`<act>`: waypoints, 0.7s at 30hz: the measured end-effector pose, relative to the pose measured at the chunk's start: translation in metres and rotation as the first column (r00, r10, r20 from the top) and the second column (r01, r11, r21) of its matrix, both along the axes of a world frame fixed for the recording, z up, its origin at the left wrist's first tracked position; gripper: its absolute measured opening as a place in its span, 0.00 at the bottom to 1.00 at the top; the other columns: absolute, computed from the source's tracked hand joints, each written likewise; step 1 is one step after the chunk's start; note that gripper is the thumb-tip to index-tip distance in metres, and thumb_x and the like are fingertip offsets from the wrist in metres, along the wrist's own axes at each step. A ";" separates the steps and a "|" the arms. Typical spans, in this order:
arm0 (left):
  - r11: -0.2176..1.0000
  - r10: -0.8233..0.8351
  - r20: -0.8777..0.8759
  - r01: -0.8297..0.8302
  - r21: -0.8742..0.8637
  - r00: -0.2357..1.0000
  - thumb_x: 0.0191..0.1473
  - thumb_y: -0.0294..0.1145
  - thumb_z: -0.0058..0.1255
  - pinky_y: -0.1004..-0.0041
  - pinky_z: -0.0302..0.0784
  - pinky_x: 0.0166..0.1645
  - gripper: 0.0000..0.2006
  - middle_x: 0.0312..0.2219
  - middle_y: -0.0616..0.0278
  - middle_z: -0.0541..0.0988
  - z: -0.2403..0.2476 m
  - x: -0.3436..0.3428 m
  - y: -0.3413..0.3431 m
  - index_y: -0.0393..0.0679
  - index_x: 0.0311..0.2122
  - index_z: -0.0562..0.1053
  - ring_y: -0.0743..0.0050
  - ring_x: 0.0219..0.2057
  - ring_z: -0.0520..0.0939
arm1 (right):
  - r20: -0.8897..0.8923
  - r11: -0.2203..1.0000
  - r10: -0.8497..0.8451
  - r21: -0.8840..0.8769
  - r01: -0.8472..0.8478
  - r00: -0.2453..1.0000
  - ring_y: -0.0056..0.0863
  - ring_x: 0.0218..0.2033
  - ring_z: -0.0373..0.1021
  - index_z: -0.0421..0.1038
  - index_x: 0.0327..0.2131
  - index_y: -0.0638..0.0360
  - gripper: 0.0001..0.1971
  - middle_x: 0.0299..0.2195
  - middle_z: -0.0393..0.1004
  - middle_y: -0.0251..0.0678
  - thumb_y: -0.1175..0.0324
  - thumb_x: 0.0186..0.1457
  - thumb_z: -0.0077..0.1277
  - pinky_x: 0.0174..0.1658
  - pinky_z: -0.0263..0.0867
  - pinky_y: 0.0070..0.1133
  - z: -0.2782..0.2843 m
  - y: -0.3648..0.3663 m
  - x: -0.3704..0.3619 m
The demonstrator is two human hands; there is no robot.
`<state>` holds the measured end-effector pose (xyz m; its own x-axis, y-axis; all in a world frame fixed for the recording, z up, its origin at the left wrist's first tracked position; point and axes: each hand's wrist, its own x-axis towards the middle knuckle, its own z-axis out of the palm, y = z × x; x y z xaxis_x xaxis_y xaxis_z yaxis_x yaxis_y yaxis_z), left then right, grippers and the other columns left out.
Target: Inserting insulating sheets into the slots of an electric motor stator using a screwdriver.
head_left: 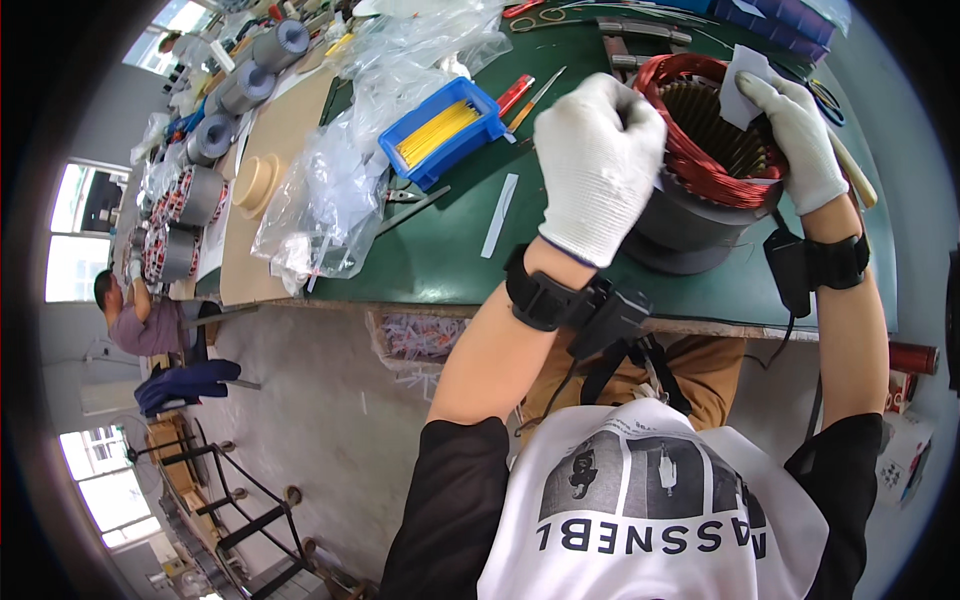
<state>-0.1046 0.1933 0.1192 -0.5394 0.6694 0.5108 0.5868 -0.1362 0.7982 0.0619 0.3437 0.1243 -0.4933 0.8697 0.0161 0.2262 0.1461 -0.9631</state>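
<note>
A motor stator (685, 225) stands on the green table in front of me, dark grey outside, with a ring of red copper windings (660, 110) on top. My left hand (600, 165), in a white knitted glove, is closed with curled fingers at the left side of the windings; what it grips, if anything, is hidden. On the right side my gloved right hand (800, 135) pinches a white slip of insulating paper (742, 95) between thumb and fingers. The slip stands upright over the stator's slotted bore (700, 115).
Left of the stator lie a narrow white strip (499, 216), a blue bin (395, 140) of yellow sticks, a red cutter (515, 94) and pliers (403, 196). Clear plastic bags (330, 200) spread further left. Scissors (826, 102) lie behind my right hand. A person (140, 315) works at the far left.
</note>
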 end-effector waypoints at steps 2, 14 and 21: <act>0.999 0.011 -0.058 -0.009 0.036 0.998 0.50 0.28 0.50 0.76 0.72 0.27 0.08 0.17 0.55 0.78 -0.001 -0.006 0.002 0.33 0.29 0.77 0.74 0.18 0.78 | 0.009 0.997 -0.074 0.022 0.074 0.997 0.17 0.34 0.69 0.70 0.46 0.65 0.19 0.34 0.74 0.30 0.61 0.58 0.48 0.40 0.64 0.15 0.001 -0.008 -0.002; 0.988 -0.151 -0.521 0.119 -0.096 0.840 0.52 0.26 0.47 0.68 0.75 0.36 0.09 0.27 0.49 0.79 0.017 -0.021 0.011 0.36 0.36 0.77 0.56 0.27 0.81 | -0.017 0.970 0.207 0.131 -0.203 0.978 0.15 0.34 0.67 0.71 0.44 0.71 0.17 0.32 0.74 0.30 0.65 0.59 0.47 0.42 0.63 0.15 -0.002 0.007 -0.002; 0.921 -0.309 -0.369 0.178 -0.347 0.876 0.52 0.25 0.43 0.68 0.75 0.43 0.13 0.34 0.46 0.80 0.033 -0.023 0.009 0.36 0.42 0.76 0.54 0.35 0.82 | 0.009 0.946 0.097 0.309 -0.095 0.995 0.21 0.31 0.68 0.71 0.38 0.72 0.16 0.29 0.74 0.35 0.64 0.57 0.46 0.41 0.64 0.19 -0.003 -0.005 -0.011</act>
